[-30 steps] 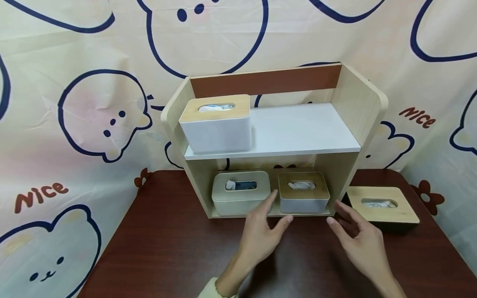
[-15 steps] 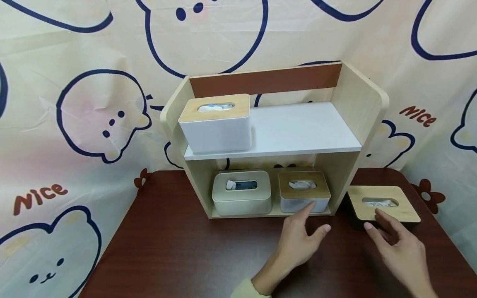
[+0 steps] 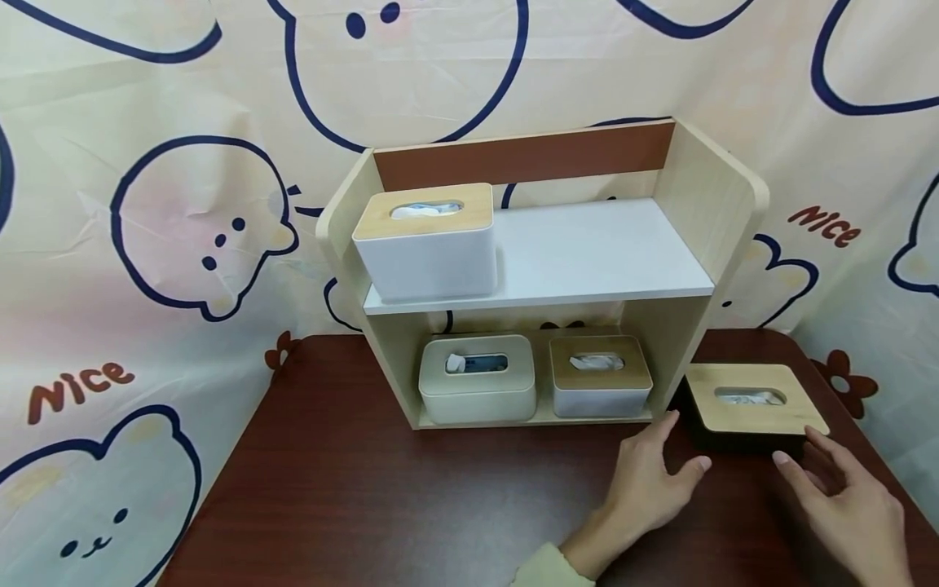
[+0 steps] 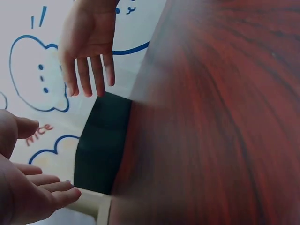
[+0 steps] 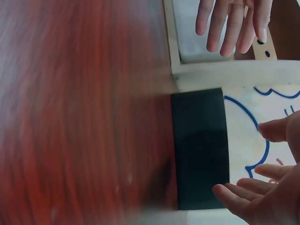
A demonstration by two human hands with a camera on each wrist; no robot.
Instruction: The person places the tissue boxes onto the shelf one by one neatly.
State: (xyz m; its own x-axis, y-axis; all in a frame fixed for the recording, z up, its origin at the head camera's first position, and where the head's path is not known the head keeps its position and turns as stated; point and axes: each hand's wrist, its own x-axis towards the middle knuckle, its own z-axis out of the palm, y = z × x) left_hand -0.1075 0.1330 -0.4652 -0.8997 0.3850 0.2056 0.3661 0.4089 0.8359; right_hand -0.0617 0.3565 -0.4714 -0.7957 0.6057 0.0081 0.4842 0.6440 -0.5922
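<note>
On the right side of the dark red-brown table (image 3: 367, 505), just beside the shelf (image 3: 601, 253), sits a black tissue box (image 3: 756, 417) with a light wood lid. A bit of white tissue (image 3: 750, 398) shows in the long hole on top. Two bare hands are close to this box. The left hand (image 3: 649, 481) is by its left front corner, and the right hand (image 3: 854, 505) is by its right front corner. Each grip is wide, with the thumb well apart from the fingers. One cannot tell if the right fingertips touch the box. A pale green sleeve (image 3: 553, 567) covers the left arm near the wrist.

The shelf has two levels. Up on the white board, at the left end, stands a big white tissue box (image 3: 433, 265) with a wood lid. Down below, a pale gray-green tissue box (image 3: 480, 403) stands on the left, and a small white tissue box (image 3: 597, 403) with a brown wood lid stands on the right. Behind it all hangs a cream cloth (image 3: 242, 90) with blue bear drawings and the red word "nice".
</note>
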